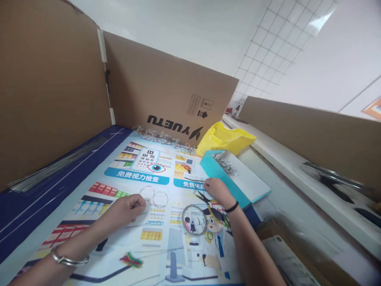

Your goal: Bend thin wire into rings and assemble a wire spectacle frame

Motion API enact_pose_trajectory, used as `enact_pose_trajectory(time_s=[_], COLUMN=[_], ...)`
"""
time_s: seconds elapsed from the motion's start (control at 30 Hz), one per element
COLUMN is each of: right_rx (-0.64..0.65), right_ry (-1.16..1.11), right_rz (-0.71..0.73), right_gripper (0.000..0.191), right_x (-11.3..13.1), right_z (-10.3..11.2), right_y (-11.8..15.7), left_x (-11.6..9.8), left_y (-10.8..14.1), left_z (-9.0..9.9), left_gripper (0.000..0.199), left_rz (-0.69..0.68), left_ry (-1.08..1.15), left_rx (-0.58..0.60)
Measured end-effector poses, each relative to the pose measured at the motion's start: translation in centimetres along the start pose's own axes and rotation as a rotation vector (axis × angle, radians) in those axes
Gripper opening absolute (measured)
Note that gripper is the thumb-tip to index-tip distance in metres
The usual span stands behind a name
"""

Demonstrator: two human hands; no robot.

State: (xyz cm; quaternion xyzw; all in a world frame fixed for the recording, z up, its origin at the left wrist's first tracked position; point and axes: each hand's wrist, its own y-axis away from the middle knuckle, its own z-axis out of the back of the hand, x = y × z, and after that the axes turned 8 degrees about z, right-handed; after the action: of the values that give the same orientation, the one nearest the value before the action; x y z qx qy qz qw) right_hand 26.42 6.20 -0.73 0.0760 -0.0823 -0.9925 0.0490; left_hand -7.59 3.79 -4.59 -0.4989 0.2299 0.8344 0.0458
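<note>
My left hand point(137, 206) is closed, its fingertips pinched together; what is in them is too fine to make out. Just beyond its fingers are thin wire loops point(160, 199), which may touch them. My right hand point(217, 190) has its fingers curled at the edge of a teal-and-white open box point(235, 186); anything in them is hidden. Right below that hand lie scissors or pliers with yellow-and-black handles point(217, 210), dark tips pointing away. Beside them rests a round clear-and-grey ring point(194, 219), perhaps a roll of tape. A multicoloured thread bundle point(131, 260) lies nearer me.
A printed poster point(149, 238) covers the table. Tangled silvery wire pieces point(228, 166) lie in the box, with more wire scraps point(163, 137) along the back. A yellow bag point(224, 137) stands behind. Cardboard panels point(166, 83) wall the back and left. Straight wires point(59, 163) lie at left.
</note>
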Motion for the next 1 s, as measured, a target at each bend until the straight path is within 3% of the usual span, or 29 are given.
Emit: enact_pose_trajectory(time_s=[0.23, 0.6, 1.0], right_rx=[0.043, 0.01, -0.035], right_ry=[-0.037, -0.026, 0.078], right_rz=[0.069, 0.003, 0.14], right_gripper=[0.026, 0.028, 0.026], right_x=[0.4, -1.4, -0.6], right_z=[-0.5, -1.4, -0.1], right_y=[-0.5, -0.8, -1.1], left_x=[0.9, 1.0, 0.7], left_y=[-0.5, -0.7, -0.5], left_z=[-0.2, -0.3, -0.2], left_gripper=[0.018, 0.018, 0.017], left_rz=[-0.029, -0.038, -0.057], left_ry=[-0.004, 0.003, -0.026], left_rx=[-0.021, -0.021, -0.053])
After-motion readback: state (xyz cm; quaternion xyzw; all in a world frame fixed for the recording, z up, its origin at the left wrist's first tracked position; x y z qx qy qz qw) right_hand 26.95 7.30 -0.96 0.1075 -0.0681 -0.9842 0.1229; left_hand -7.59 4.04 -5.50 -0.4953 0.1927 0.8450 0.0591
